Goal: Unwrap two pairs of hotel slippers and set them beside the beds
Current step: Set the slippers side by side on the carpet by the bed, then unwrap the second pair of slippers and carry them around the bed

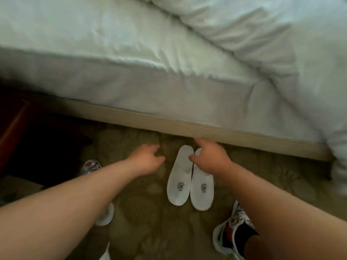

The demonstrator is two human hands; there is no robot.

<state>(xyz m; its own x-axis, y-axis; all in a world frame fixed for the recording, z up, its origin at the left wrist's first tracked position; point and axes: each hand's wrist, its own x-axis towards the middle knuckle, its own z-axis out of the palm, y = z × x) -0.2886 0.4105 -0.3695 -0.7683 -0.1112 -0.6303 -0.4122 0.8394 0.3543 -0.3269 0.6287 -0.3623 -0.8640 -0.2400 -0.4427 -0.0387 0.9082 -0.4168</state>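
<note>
Two white hotel slippers lie side by side on the patterned carpet, heels toward the bed: the left slipper (178, 177) and the right slipper (201, 190), each with a grey logo on the toe cover. My right hand (208, 158) rests over the heel end of the right slipper, fingers spread and thumb touching the gap between the pair. My left hand (147, 159) hovers just left of the slippers, fingers loosely curled, holding nothing. The bed (169, 87) with white sheet stands right behind the slippers.
The bed's wooden base rail (187, 128) runs across just beyond the slippers. A rumpled white duvet (262, 34) lies on the bed at the right. My two sneakers (232, 235) stand on the carpet (140, 212). A dark wooden furniture edge (13, 126) is at the left.
</note>
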